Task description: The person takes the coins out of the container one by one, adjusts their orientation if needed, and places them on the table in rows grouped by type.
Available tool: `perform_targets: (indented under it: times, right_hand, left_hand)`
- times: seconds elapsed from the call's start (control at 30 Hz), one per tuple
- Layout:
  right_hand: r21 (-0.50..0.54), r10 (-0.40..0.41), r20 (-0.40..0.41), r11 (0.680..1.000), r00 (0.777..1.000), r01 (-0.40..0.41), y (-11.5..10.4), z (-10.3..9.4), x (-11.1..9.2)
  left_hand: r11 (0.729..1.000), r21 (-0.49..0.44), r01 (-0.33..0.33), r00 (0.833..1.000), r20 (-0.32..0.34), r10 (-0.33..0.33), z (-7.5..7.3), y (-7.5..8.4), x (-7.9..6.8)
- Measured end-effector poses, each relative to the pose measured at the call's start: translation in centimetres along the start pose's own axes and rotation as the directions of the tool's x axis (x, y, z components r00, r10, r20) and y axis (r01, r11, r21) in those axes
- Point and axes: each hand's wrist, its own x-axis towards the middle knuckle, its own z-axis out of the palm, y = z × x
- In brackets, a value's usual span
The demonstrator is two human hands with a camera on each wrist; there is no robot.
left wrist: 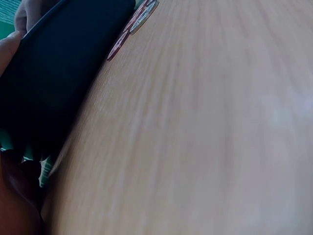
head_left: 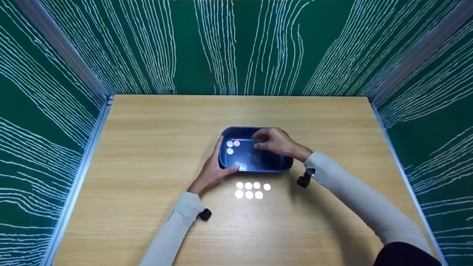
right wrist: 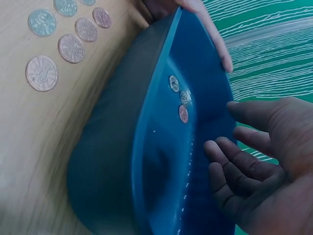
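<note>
A dark blue rectangular tray [head_left: 258, 157] stands on the table. My left hand [head_left: 214, 166] grips its left end, with the thumb at the front rim and the fingers along the left side. Three coin-like discs [head_left: 230, 144] lie inside at the tray's left; one looks reddish. Over the tray's right part hovers my right hand [head_left: 277, 142]; in the right wrist view its loosely bent fingers [right wrist: 234, 161] show nothing between them. Several more discs [head_left: 249, 194] lie in two rows on the wood in front of the tray, silvery, reddish and greenish in the right wrist view [right wrist: 71, 48].
The light wooden table [head_left: 155, 125] is enclosed at the back and sides by green panels [head_left: 184, 48] with white wavy lines. Metal frame strips [head_left: 79, 173] run along the side edges. Small black cameras [head_left: 205, 214] are worn on both wrists.
</note>
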Motion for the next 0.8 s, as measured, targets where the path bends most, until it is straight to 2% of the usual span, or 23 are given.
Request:
perform_targets:
  times: [0.37, 0.63, 0.8]
  right_hand:
    - [-0.005, 0.031, 0.078, 1.000, 0.996, -0.031, 0.3, 0.9, 2.0]
    - [0.036, -0.008, 0.141, 0.999, 0.990, 0.003, 0.6, 1.5, 3.5]
    - [0.040, 0.000, 0.176, 0.999, 0.984, -0.007, 0.7, 1.8, 4.3]
  left_hand:
    - [1.000, -0.004, -0.023, 1.000, -0.011, 0.023, -0.1, -0.1, -0.1]
    - [0.999, 0.007, -0.046, 0.999, -0.013, 0.046, -0.3, 0.0, 0.0]
    - [0.999, 0.003, -0.052, 0.999, -0.009, 0.052, -0.2, 0.0, 0.0]
